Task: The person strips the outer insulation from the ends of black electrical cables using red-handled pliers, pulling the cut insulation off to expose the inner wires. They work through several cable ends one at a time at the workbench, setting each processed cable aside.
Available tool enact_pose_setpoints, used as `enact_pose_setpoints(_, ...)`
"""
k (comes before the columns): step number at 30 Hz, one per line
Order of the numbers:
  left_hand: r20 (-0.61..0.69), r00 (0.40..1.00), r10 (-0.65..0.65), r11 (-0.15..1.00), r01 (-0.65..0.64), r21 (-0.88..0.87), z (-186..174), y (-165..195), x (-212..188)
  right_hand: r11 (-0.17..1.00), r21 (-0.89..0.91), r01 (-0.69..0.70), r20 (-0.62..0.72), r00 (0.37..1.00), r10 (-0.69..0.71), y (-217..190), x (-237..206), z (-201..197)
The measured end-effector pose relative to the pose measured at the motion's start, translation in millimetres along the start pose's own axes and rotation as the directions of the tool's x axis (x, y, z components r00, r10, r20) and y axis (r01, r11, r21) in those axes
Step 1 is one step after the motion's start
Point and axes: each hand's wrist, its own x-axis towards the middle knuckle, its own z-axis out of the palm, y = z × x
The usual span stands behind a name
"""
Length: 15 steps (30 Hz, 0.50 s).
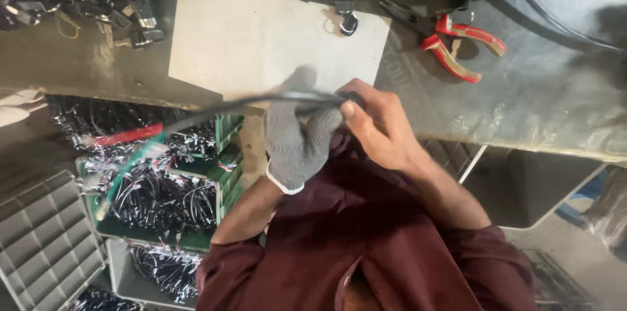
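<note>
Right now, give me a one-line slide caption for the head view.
Gloved left hand and bare right hand grip a black cable over the workbench.

black cable (261,99) | sleeved, held level | coloured wire ends left

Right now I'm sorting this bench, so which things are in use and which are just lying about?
In use:
- left hand, gloved, gripping the black cable
- right hand, bare, pinching the cable's end

Lying about:
- red-handled pliers
- cardboard sheet
- green crate of wire bundles
- grey tray
</note>
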Motion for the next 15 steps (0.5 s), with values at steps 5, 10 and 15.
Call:
enact_pose_setpoints(5, 0.065, 0.919, 0.388, 0.897, -0.361, -0.257, -10.4, -13.3, 13.3, 0.988, 0.153, -0.003, 0.006, 1.0, 0.002, 12.8, -6.9, 7.2)
enact_pose_setpoints(10, 0.11, 0.936, 0.334, 0.932, -0.31, -0.191, -16.0, -13.0, 23.5, 0.987, -0.078, -0.139, -0.056, 0.989, 0.135, 34.0, -0.9, 4.1)
enact_pose_setpoints(15, 0.221, 0.877, 0.426, 0.827, -0.279, -0.489, -26.6, -12.6, 30.0, 0.955, 0.295, -0.007, 0.382, 0.918, -0.112, 48.6, -10.9, -14.3)
